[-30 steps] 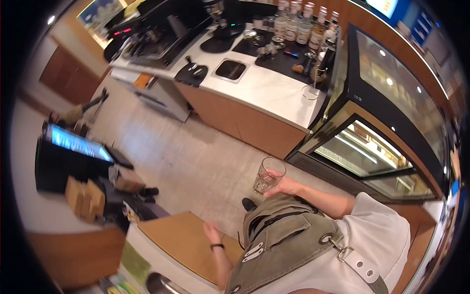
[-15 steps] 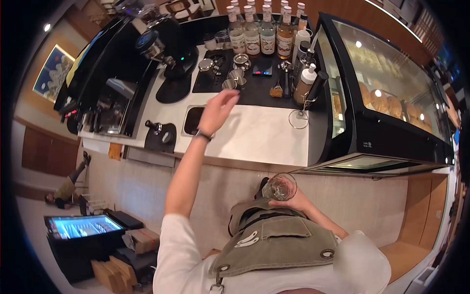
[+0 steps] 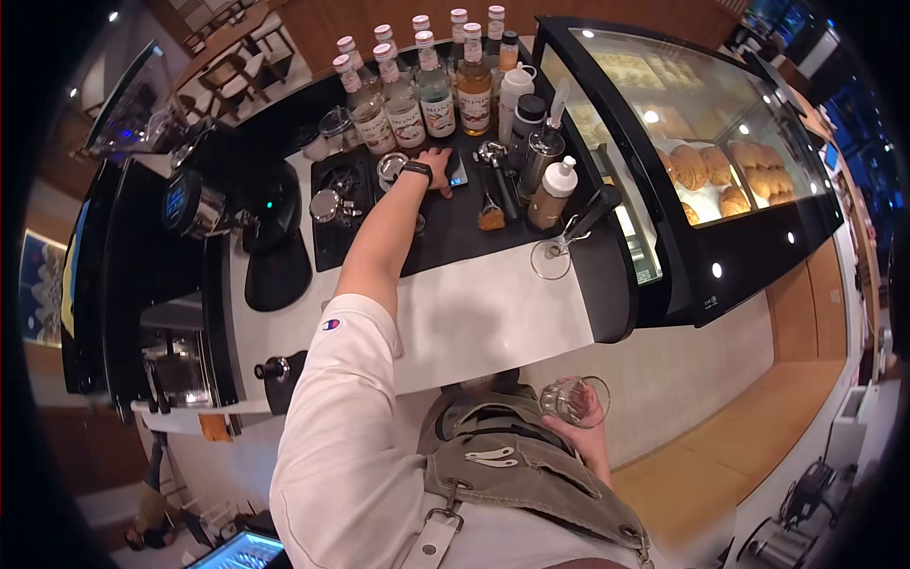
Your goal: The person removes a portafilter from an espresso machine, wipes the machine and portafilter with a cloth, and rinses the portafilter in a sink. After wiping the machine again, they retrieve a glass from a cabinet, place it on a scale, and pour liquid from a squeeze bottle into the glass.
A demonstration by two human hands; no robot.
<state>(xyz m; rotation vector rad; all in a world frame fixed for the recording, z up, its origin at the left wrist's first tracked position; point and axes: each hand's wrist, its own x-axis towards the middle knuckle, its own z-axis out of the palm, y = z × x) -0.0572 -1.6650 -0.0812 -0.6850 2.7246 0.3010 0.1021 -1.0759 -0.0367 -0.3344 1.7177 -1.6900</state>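
Note:
My left hand (image 3: 436, 172), with a dark band on its wrist, is reaching across the counter to a small black digital scale (image 3: 459, 178). Its fingers lie at the far side of the scale and the thumb at the near side, spanning it; the palm hides part of the scale. Low in front of my apron, my right hand (image 3: 590, 424) is wrapped around a clear drinking glass (image 3: 567, 400), which is tilted. Beside my left wrist stands a round metal piece (image 3: 391, 168). A brush (image 3: 490, 218) and a portafilter (image 3: 505, 182) lie right of the scale.
Syrup bottles (image 3: 403, 109) stand behind the scale, with squeeze bottles (image 3: 553, 194) to the right. A glass pastry case (image 3: 701, 161) borders the counter. At left are a coffee grinder (image 3: 270, 180) and a black machine (image 3: 142, 275). A wire-handled tool (image 3: 552, 258) lies near the edge.
My left hand has moved forward from above the counter's near part onto the scale. My body has come closer to the counter. The glass is still in my right hand, now tilted more.

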